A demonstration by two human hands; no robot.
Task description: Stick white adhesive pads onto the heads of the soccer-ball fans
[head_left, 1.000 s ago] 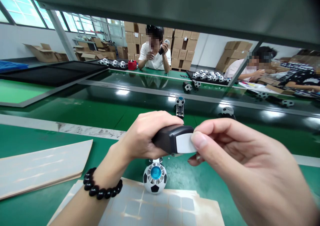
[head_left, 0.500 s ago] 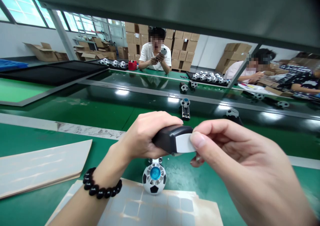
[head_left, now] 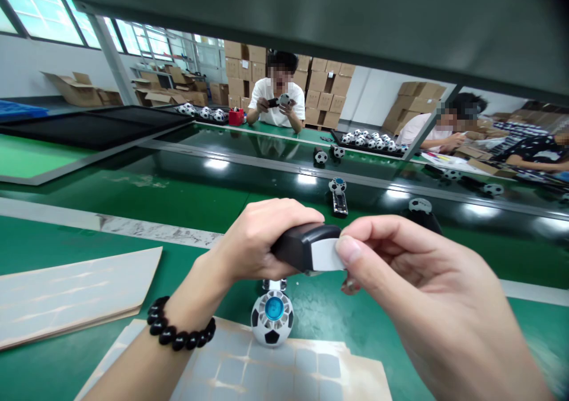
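My left hand (head_left: pixel 258 241), with a black bead bracelet at the wrist, is wrapped round a black plastic housing (head_left: pixel 291 248). Its end face points to the right. Between thumb and forefinger, my right hand (head_left: pixel 413 276) pinches the right edge of a pale grey sticker (head_left: pixel 324 255), which lies against that end face. Just below my left hand, a soccer-ball-shaped device (head_left: pixel 272 329) with a blue round centre rests at the far edge of a sticker sheet (head_left: pixel 267 377). My left hand hides part of the housing.
More sticker sheets (head_left: pixel 80 294) lie stacked at left. On the dark green belt (head_left: pixel 186 182) sit several ball-shaped units, one with an open body (head_left: pixel 339 204). Across it, a co-worker (head_left: pixel 278 102) holds a similar unit. A grey shelf (head_left: pixel 284 10) hangs overhead.
The units on the near belt have shifted slightly right, those on the far belt left. The co-worker opposite has turned their unit sideways. My hands keep nearly the same grip.
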